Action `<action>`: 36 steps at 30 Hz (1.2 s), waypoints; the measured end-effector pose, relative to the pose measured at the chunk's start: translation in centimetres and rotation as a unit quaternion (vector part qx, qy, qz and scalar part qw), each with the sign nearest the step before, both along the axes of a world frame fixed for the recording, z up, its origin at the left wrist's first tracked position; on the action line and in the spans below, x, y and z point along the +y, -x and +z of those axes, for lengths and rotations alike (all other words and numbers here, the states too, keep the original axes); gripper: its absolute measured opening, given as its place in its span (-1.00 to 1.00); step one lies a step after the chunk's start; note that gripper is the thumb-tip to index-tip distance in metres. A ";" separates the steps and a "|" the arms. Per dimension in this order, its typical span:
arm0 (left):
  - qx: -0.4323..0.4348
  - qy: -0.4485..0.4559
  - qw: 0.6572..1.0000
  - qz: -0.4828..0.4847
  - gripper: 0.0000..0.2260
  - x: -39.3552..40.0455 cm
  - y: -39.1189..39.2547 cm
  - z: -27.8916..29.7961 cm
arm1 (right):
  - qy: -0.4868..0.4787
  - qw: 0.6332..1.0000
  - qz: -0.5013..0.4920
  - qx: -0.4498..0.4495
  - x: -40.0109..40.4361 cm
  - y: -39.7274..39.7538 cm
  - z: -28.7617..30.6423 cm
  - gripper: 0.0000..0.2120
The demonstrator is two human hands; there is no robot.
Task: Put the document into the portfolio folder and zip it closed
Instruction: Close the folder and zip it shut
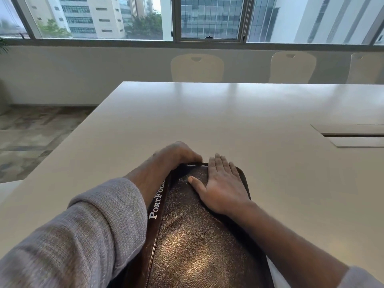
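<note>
A dark brown leather portfolio folder (193,235) lies closed on the white table in front of me, its long side running away from me, with "PORTFOLIO" in white letters along its left spine. My right hand (222,186) rests flat, fingers spread, on the far right part of the cover. My left hand (176,154) is curled at the folder's far left corner, fingers pinched at the top edge where the zip runs; the zip pull itself is hidden under the fingers. No document is visible. A white strip (276,275) shows beside the folder at the bottom right.
The white table (228,113) stretches ahead and to the right, with a cable hatch (353,136) set into it at the right. Three pale chairs (197,67) stand behind the far edge under the windows. The table's left edge drops to patterned carpet (37,134).
</note>
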State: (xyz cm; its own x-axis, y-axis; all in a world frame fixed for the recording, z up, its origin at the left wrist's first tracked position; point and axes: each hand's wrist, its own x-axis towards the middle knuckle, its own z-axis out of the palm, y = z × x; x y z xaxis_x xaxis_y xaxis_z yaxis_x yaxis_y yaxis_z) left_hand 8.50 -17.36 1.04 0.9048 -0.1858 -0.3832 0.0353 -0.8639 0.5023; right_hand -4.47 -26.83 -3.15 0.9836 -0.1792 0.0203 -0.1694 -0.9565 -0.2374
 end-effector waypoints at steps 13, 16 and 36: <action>-0.222 -0.018 0.973 -0.054 -0.80 1.9 -0.3 -0.4 | 0.000 1.000 -0.006 -0.011 0.0 0.0 -0.2 -0.04; -0.219 -0.010 0.975 -0.043 -0.82 3.5 -0.9 -0.6 | 0.004 1.000 -0.004 -0.008 0.0 0.0 -0.3 -0.04; -0.201 0.008 0.979 0.017 -0.87 10.2 -2.1 0.3 | 0.009 0.999 0.029 -0.013 -0.6 -0.9 -0.1 -0.02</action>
